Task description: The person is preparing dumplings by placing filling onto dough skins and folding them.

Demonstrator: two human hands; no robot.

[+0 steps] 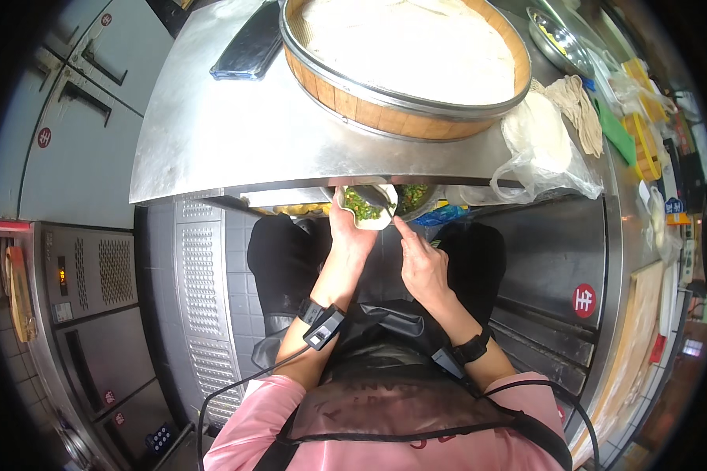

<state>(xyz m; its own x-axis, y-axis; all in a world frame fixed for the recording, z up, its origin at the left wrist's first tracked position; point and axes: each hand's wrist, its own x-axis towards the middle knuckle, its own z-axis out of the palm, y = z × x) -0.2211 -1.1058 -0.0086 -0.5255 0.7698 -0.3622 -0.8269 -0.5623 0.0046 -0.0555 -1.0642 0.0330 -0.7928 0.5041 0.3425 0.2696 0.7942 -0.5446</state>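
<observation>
My left hand (351,236) cups a round, pale dough wrapper (381,222) just below the front edge of the steel table. Chopped green filling with orange bits (355,207) lies in the wrapper. In my right hand (423,266) is a metal spoon or filling spatula (371,194), its handle between the fingers and its dark blade over the filling. The index finger points along the handle. Just behind, partly under the table edge, a metal bowl (431,200) contains more of the green filling; its far side is hidden.
A wooden steamer (359,112) with a white lining stands on the steel table (212,135), beside a phone (250,47). To the right are a plastic bag with something white (539,132), a beige cloth (574,109) and a steel bowl (560,47). Fridge doors (88,112) line the left.
</observation>
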